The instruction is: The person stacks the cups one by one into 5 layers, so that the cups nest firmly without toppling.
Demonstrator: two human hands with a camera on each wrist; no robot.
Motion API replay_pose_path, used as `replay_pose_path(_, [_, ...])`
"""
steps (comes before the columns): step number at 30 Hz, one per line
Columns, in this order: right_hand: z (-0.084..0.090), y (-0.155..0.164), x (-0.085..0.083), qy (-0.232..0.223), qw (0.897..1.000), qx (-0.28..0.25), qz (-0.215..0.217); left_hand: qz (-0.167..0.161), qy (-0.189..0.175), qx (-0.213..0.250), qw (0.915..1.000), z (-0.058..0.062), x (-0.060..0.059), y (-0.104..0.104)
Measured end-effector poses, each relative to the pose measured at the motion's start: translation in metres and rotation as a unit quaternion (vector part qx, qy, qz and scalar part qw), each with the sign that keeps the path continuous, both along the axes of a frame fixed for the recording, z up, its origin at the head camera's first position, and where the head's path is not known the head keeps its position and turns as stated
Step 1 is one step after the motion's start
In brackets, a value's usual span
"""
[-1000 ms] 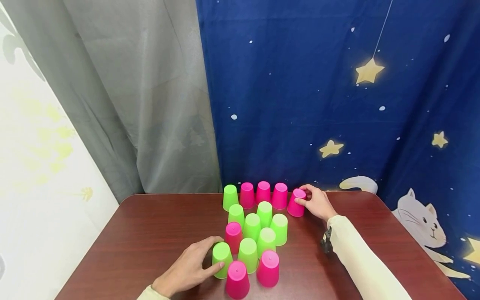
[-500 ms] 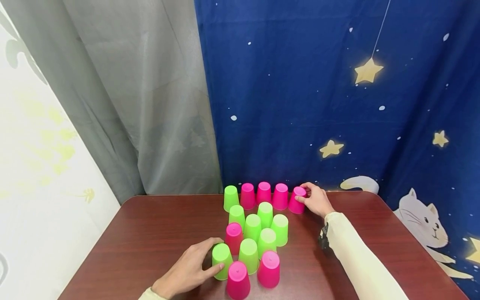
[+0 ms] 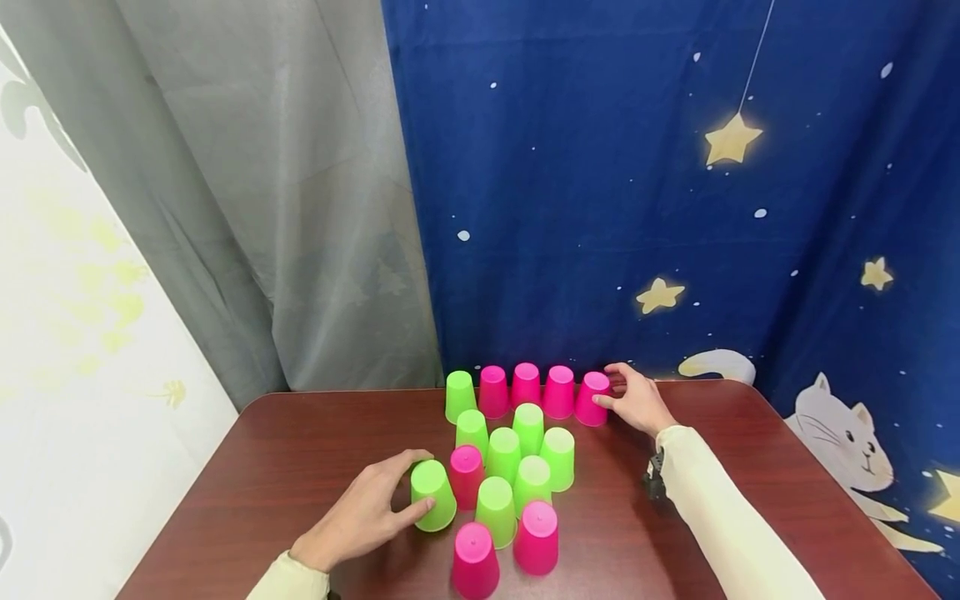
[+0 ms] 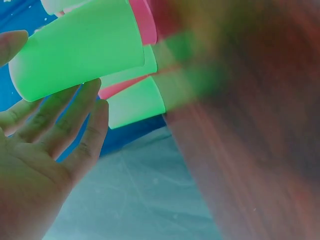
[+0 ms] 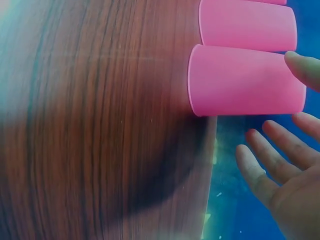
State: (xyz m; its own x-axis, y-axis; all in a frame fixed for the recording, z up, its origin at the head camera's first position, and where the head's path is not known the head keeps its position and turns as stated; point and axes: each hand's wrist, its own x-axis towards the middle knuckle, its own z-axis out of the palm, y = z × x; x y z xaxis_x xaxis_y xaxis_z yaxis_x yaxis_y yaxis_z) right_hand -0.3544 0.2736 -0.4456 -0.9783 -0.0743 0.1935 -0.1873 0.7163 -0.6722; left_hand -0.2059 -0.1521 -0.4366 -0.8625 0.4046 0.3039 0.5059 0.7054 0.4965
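Observation:
My left hand grips an upside-down green cup between thumb and fingers, left of the other cups; the cup leans slightly. In the left wrist view the thumb lies along one side of this green cup and the fingertips meet the opposite side. At the back right, my right hand is beside the last pink cup of the rear row. The right wrist view has the fingers spread and apart from that pink cup, with the thumb tip overlapping its base end.
Several inverted cups form the rear row, from a green cup to pink ones. More green cups and a pink cup cluster before it. Two pink cups, one left, one right, stand nearest. A curtain hangs behind the table.
My left hand has moved left and away from me with the green cup, out of its place by the front pink cup. The right hand has set the pink cup slightly farther back and loosened its fingers.

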Motion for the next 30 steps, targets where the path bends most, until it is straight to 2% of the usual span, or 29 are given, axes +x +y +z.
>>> replay_pose_path(5, [0.003, 0.009, 0.008, 0.011, 1.0, 0.005, -0.003, 0.009, 0.004, -0.01, 0.9999, 0.007, -0.012, -0.004])
replay_pose_path(12, [0.014, 0.011, 0.021, 0.052, 0.998, 0.027, -0.018, 0.02, 0.028, -0.015, 0.9993, 0.014, -0.027, -0.013])
replay_pose_path(21, [0.023, 0.006, 0.04, 0.076, 0.997, -0.001, -0.002, 0.021, 0.037, -0.02, 0.9989, 0.023, -0.044, -0.011])
replay_pose_path(26, [0.023, -0.003, 0.051, 0.091, 0.996, -0.014, 0.022, 0.029, 0.035, -0.03, 0.9985, 0.027, -0.052, -0.009])
replay_pose_path(30, [0.024, -0.014, 0.061, 0.095, 0.993, -0.029, 0.061, 0.03, 0.052, -0.036, 0.9976, 0.03, -0.061, -0.008])
